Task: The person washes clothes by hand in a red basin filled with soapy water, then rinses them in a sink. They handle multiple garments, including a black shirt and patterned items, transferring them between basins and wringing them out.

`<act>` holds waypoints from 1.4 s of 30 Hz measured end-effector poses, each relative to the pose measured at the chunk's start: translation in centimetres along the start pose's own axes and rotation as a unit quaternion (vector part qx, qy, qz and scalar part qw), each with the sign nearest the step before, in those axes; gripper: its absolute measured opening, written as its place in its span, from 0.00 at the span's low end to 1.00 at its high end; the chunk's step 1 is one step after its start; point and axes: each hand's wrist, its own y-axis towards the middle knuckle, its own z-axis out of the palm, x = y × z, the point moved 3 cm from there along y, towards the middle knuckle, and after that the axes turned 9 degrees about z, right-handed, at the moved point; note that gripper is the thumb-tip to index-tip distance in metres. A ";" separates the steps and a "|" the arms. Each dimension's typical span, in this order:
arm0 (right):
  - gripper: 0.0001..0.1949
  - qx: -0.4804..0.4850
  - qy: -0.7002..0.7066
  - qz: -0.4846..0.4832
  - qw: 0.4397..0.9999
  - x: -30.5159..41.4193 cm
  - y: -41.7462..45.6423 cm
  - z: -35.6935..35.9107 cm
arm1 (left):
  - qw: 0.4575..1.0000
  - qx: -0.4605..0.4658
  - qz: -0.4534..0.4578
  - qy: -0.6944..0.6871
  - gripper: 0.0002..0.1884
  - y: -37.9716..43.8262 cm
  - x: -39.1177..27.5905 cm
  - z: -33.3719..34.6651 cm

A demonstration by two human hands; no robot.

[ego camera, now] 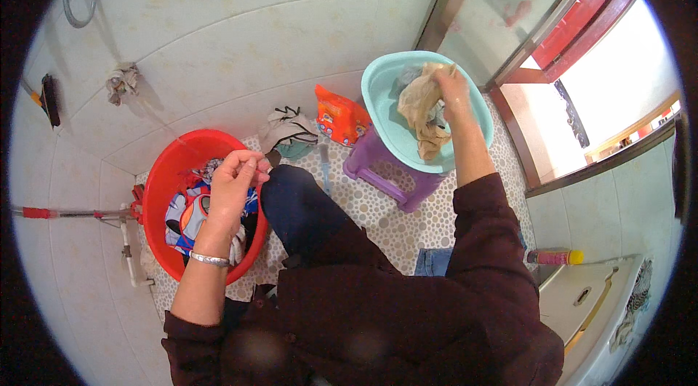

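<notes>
My right hand (453, 92) grips a wet beige cloth (419, 100) over a light turquoise plastic basin (376, 130). The cloth's lower end lies in the basin, beside some greyish cloth. The basin rests on a purple plastic stool (376, 181). My left hand (234, 179) is raised above the rim of a red plastic tub (155, 179), fingers curled, with nothing plainly held in it. Inside the tub lie mixed clothes (188, 217) in white, blue, red and black.
By the wall stands an orange plastic packet (341, 116), near a heap of pale cloth (286, 130) and a brush (325, 168) on the pebble-patterned floor. Folded denim (433, 261) lies near my right sleeve. A tap wrapped in cloth (122, 82) juts out above the tub. A doorway opens at right.
</notes>
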 end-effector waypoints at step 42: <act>0.28 0.366 0.282 -0.067 0.884 10.1 -15.4 13.5 | 0.949 0.062 0.030 -0.307 0.36 -2.4 -3.4 0.8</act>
